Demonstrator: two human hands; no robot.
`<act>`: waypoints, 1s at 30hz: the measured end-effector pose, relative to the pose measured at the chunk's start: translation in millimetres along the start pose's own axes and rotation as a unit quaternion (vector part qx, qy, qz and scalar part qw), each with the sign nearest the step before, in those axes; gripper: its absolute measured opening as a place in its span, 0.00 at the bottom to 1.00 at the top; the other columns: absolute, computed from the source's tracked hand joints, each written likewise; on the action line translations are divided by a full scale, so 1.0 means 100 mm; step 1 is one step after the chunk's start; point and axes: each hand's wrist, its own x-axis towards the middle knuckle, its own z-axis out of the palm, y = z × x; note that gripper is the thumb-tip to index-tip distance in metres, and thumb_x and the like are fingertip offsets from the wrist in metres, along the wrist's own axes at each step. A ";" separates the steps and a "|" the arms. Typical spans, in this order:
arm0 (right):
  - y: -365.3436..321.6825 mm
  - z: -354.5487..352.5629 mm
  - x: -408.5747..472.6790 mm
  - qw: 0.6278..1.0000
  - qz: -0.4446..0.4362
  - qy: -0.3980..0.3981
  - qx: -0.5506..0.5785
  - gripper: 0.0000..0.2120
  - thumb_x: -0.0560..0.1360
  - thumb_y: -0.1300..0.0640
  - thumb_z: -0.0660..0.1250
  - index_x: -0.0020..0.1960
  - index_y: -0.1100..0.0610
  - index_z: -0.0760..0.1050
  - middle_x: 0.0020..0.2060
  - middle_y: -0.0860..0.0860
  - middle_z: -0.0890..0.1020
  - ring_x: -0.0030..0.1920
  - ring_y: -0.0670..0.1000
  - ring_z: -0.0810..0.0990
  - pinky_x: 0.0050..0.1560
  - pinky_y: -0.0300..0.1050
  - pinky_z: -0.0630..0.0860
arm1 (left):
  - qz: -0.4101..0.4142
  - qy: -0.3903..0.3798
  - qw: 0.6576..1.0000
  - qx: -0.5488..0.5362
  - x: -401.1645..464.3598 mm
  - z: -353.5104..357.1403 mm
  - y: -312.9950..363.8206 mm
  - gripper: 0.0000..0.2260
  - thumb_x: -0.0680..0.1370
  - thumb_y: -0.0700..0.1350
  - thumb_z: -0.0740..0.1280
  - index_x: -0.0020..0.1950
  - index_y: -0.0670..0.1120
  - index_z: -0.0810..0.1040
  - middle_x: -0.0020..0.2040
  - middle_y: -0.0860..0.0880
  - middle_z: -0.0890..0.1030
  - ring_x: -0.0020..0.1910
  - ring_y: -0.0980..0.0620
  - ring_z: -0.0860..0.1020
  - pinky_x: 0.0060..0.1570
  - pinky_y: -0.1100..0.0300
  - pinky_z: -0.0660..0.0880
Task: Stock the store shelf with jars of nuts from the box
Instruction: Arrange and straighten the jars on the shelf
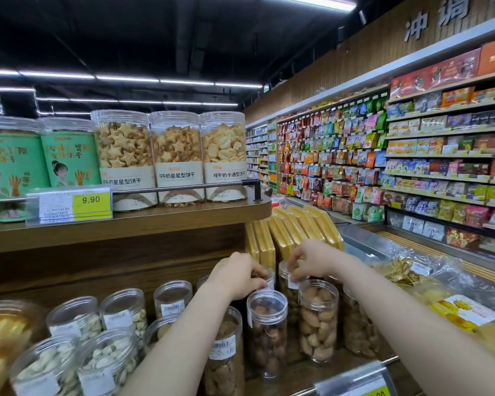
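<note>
Supermarket aisle, packed snack racks (412,155) on right. Wooden shelf (355,364) already well filled with jars of nuts (317,321); box out of view, remainder unknowable. Left hand (235,277) and right hand (315,260) each gripping a back-row jar by its lid.

Counts: 3 clear biscuit jars (177,155) and 2 green tins (69,152) on upper shelf; roughly 12 nut jars (317,318) on lower shelf, some hidden; 2 hands (235,277); 1 yellow price tag (90,200) up top.
</note>
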 end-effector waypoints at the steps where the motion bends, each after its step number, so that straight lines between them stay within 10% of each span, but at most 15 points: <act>1: 0.01 0.01 0.02 1.000 -0.003 0.003 -0.001 0.18 0.68 0.52 0.74 0.57 0.53 0.79 0.55 0.49 0.79 0.53 0.51 0.77 0.54 0.44 0.75 | 0.001 -0.003 1.000 0.001 0.00 -0.01 0.01 0.13 0.76 0.51 0.68 0.60 0.54 0.80 0.58 0.51 0.80 0.55 0.50 0.77 0.56 0.54 0.76; 10: 0.01 -0.12 -0.17 0.999 -0.015 0.003 0.042 0.22 0.72 0.48 0.69 0.63 0.54 0.75 0.62 0.50 0.77 0.60 0.51 0.75 0.60 0.44 0.71 | 0.024 0.015 0.997 0.065 -0.04 -0.06 0.04 0.15 0.77 0.53 0.65 0.62 0.54 0.78 0.60 0.52 0.79 0.57 0.51 0.76 0.55 0.55 0.75; 13: 0.06 -0.18 -0.46 0.996 -0.019 0.076 0.035 0.20 0.68 0.41 0.70 0.48 0.57 0.81 0.49 0.54 0.83 0.50 0.53 0.80 0.48 0.47 0.75 | 0.056 0.047 0.997 0.002 -0.20 -0.12 0.09 0.14 0.77 0.53 0.62 0.61 0.55 0.78 0.60 0.53 0.79 0.60 0.52 0.75 0.58 0.52 0.73; 17: 0.05 0.00 -0.79 0.994 -0.018 0.058 -0.089 0.23 0.64 0.34 0.69 0.44 0.53 0.80 0.45 0.49 0.82 0.48 0.50 0.78 0.49 0.47 0.76 | 0.067 -0.081 0.994 0.032 -0.47 -0.19 0.15 0.17 0.72 0.56 0.64 0.60 0.61 0.77 0.64 0.51 0.76 0.65 0.49 0.69 0.67 0.47 0.63; 20: 0.08 0.00 -0.82 0.996 -0.058 0.009 -0.060 0.09 0.71 0.51 0.68 0.51 0.48 0.80 0.54 0.45 0.80 0.58 0.48 0.76 0.61 0.49 0.73 | 0.070 -0.105 0.986 0.111 -0.52 -0.23 0.29 0.22 0.72 0.59 0.65 0.66 0.58 0.74 0.64 0.51 0.76 0.65 0.49 0.67 0.64 0.49 0.60; 24: 0.07 -0.13 -0.90 0.997 -0.071 -0.023 -0.025 0.23 0.70 0.70 0.58 0.54 0.48 0.80 0.59 0.47 0.79 0.59 0.47 0.75 0.57 0.40 0.72 | 0.074 -0.104 0.967 0.219 -0.57 -0.24 0.50 0.31 0.70 0.69 0.63 0.65 0.52 0.76 0.51 0.49 0.76 0.59 0.47 0.71 0.58 0.50 0.61; 30: 0.05 -0.07 -0.93 0.996 -0.081 -0.001 -0.045 0.13 0.69 0.46 0.70 0.53 0.47 0.79 0.41 0.36 0.72 0.47 0.43 0.72 0.49 0.40 0.69 | 0.065 -0.111 0.985 0.116 -0.57 -0.27 0.44 0.32 0.67 0.71 0.65 0.67 0.58 0.73 0.66 0.51 0.73 0.66 0.48 0.65 0.61 0.50 0.60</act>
